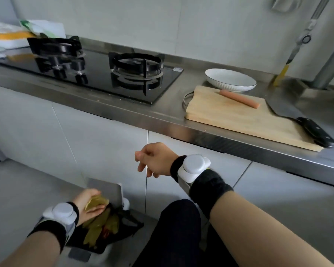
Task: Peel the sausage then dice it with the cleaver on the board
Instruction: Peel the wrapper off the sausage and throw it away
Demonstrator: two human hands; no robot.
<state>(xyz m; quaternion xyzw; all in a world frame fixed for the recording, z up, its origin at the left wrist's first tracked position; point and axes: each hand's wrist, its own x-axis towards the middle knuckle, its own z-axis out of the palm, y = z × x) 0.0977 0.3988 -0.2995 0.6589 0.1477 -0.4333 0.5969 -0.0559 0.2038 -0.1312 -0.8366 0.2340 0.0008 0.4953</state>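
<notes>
A pink sausage (pixel 239 98) lies bare on the far part of the wooden board (pixel 229 116) on the steel counter. The cleaver (pixel 289 114) rests at the board's right end, its black handle toward me. Low at the left, my left hand (pixel 89 207) holds a crumpled yellowish wrapper (pixel 95 202) over an open bin (pixel 108 228) on the floor. My right hand (pixel 154 160) hangs in front of the cupboard doors below the counter edge, fingers loosely curled, holding nothing.
A white bowl (pixel 230 79) stands behind the board. A black gas hob (pixel 96 70) with two burners fills the counter's left part. Bags (pixel 12 35) lie at the far left. The bin holds yellowish scraps under a raised lid (pixel 104 189).
</notes>
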